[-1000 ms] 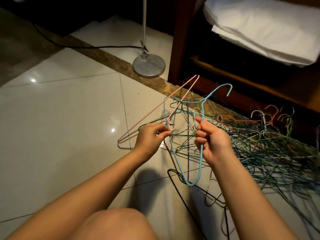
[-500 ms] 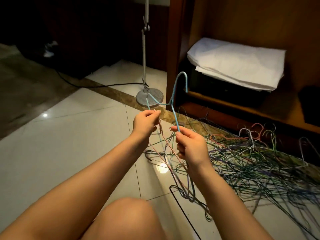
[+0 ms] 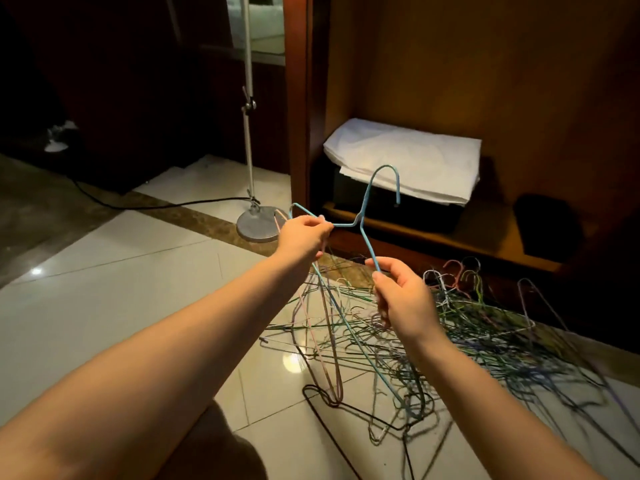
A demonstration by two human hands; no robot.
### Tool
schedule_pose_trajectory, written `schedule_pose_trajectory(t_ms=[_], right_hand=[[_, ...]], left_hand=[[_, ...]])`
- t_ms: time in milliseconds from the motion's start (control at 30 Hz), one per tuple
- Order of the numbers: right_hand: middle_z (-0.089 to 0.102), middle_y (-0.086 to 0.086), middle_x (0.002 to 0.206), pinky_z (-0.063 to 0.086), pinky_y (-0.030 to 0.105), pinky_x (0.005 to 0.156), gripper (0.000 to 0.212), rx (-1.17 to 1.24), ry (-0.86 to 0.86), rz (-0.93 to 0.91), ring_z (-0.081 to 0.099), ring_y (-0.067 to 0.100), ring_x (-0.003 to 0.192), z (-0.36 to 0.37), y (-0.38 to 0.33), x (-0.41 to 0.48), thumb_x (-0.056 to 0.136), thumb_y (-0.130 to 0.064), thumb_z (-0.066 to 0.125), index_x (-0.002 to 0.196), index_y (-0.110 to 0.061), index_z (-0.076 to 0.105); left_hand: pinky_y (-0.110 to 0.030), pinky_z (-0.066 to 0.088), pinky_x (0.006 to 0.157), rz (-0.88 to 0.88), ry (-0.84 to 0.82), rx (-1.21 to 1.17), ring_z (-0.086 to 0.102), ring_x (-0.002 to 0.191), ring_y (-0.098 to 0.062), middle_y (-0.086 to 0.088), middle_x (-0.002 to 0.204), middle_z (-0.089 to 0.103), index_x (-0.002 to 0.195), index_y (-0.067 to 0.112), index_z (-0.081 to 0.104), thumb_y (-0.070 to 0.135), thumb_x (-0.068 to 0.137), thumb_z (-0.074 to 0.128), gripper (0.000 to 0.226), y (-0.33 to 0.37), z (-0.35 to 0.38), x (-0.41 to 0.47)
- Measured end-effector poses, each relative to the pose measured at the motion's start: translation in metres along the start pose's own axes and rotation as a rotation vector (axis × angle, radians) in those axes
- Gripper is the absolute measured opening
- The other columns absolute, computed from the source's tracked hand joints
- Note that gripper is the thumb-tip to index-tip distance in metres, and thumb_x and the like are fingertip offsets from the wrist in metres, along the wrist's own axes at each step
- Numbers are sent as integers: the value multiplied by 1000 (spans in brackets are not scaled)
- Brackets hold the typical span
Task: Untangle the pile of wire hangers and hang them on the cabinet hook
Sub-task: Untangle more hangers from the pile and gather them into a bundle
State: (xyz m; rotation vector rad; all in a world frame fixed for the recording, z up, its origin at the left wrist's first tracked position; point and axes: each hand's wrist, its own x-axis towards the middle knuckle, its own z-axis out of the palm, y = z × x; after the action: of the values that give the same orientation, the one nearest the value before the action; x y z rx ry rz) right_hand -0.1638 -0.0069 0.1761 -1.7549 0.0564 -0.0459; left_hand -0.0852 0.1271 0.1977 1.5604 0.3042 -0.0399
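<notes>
Grip, both sides clamped: left hand (image 3: 304,235) is closed on one shoulder of the blue hanger (image 3: 359,219), with fingers curled round the wire. Right hand (image 3: 403,299) pinches the other shoulder between thumb and forefinger. Blue hanger is held up in the air in front of the cabinet (image 3: 485,81), hook uppermost and pointing toward the shelf (image 3: 485,237). Its lower end runs down among the wires on the floor (image 3: 138,289). Cannot tell whether that end is free or caught.

A pink hanger (image 3: 338,389) hangs from the left hand too, apparently gripped with the blue one. Its lower loop reaches the floor beside the pile.

Pile of hangers (image 3: 485,334): large, many colours, heavily crossed, spread on the floor just in front of the cabinet base.

Progress, judged: one hanger mostly lifted out, a second coming with it. The two need parting before either can be hung. The cabinet hook is not in view, so the count already hung is unknown. No hung hangers are visible. The bulk of the pile is left to do, so the task looks far from done.

Surroundings: folded white cloth (image 3: 405,157) on the shelf, lamp stand (image 3: 247,116) to the left with a black cable (image 3: 156,206) running across the floor.
</notes>
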Motion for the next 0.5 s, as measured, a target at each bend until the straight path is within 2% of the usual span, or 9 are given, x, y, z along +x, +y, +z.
schedule_pose_trajectory(t_ms=[67, 133, 200, 233, 300, 367, 433, 500], right_hand=[[49, -2, 67, 37, 22, 52, 22, 7, -16, 9, 44, 10, 58, -12, -4, -6, 95, -10, 43, 96, -24, 59], [59, -3, 81, 43, 18, 63, 23, 44, -41, 1, 53, 7, 72, -19, -7, -14, 96, -9, 43, 93, -26, 59], [64, 0, 95, 45, 9, 65, 22, 122, -62, 5, 57, 6, 82, -22, -8, -18, 96, -9, 42, 97, -22, 59], [63, 2, 100, 46, 8, 67, 21, 142, -63, 12, 58, 8, 85, -22, -8, -18, 96, -9, 42, 100, -21, 59], [58, 3, 108, 51, 19, 78, 18, 77, -29, -5, 57, 12, 96, -21, -6, -16, 94, -9, 47, 100, -19, 60], [51, -1, 110, 49, 34, 91, 15, -116, 38, -80, 52, 18, 106, -22, -2, -10, 90, -12, 53, 98, -21, 62], [47, -9, 99, 46, 38, 91, 12, -297, 135, -151, 49, 19, 103, -27, 2, -6, 88, -15, 55, 94, -21, 63], [45, -16, 91, 46, 39, 89, 12, -299, 219, -164, 49, 20, 100, -34, 3, -3, 86, -14, 56, 84, -23, 63]], left_hand=[[-17, 33, 47, -65, -52, -7, 41, 55, -12, -4, 63, 45, 69, 16, 55, 7, 90, 54, 22, -3, 22, -11], [-20, 36, 54, -213, -146, -80, 45, 62, -11, -2, 67, 48, 71, 17, 55, 8, 88, 51, 20, -8, 38, -26], [-26, 39, 62, -371, -301, -157, 49, 66, -12, 0, 68, 51, 72, 16, 55, 15, 86, 48, 16, -7, 47, -37], [-27, 40, 65, -416, -378, -176, 50, 66, -14, 0, 67, 51, 72, 15, 55, 20, 86, 46, 17, -5, 48, -38], [-30, 40, 67, -462, -503, -203, 51, 68, -19, -3, 71, 52, 80, 12, 57, 34, 87, 41, 28, -2, 50, -38], [-32, 42, 71, -498, -594, -272, 55, 76, -22, -7, 84, 58, 95, 9, 57, 48, 90, 33, 47, -1, 56, -37], [-35, 46, 76, -523, -680, -399, 58, 87, -23, -10, 101, 62, 109, 5, 54, 61, 91, 22, 66, -3, 63, -39], [-38, 45, 82, -505, -767, -456, 58, 95, -24, -11, 107, 60, 118, 3, 49, 70, 86, 19, 80, -6, 68, -40]])
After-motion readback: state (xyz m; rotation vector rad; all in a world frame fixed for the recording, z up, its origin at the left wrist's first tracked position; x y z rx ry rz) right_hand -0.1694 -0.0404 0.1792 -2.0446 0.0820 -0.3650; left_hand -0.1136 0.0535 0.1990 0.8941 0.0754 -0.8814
